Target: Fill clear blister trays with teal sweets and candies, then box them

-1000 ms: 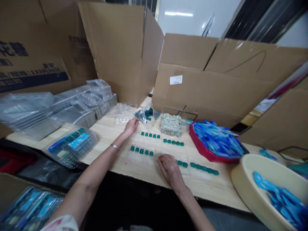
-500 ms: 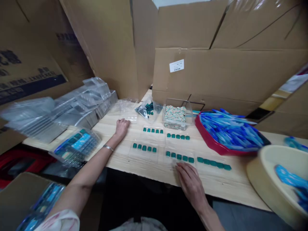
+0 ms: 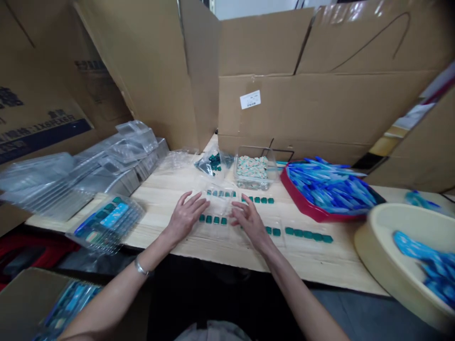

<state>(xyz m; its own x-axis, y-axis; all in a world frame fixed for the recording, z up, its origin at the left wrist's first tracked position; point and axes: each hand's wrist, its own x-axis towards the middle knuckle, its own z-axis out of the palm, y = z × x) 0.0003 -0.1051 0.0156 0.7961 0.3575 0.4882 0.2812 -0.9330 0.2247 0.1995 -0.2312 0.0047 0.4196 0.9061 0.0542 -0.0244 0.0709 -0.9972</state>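
Between my two hands is a thin clear plastic tray (image 3: pixel 219 204), seen over part of the green square pieces. My left hand (image 3: pixel 185 217) grips its left edge with curled fingers, and my right hand (image 3: pixel 249 219) pinches the right edge. Beneath and around them, short rows of dark green squares lie in clear trays on the table. One row (image 3: pixel 308 235) is right of my right hand, another (image 3: pixel 261 200) just beyond it. My hands partly cover the nearer rows.
At the back stand a bag of dark green pieces (image 3: pixel 215 163) and a clear box of pale pieces (image 3: pixel 253 168). A red tray (image 3: pixel 305 201) of blue pens and a cream tub (image 3: pixel 377 246) are right. Stacked plastic trays (image 3: pixel 117 161) and filled packs (image 3: pixel 110 218) sit left.
My left hand has come back from the loose trays at the rear, and a clear tray is now between my hands. My right hand has moved left and forward to meet it.
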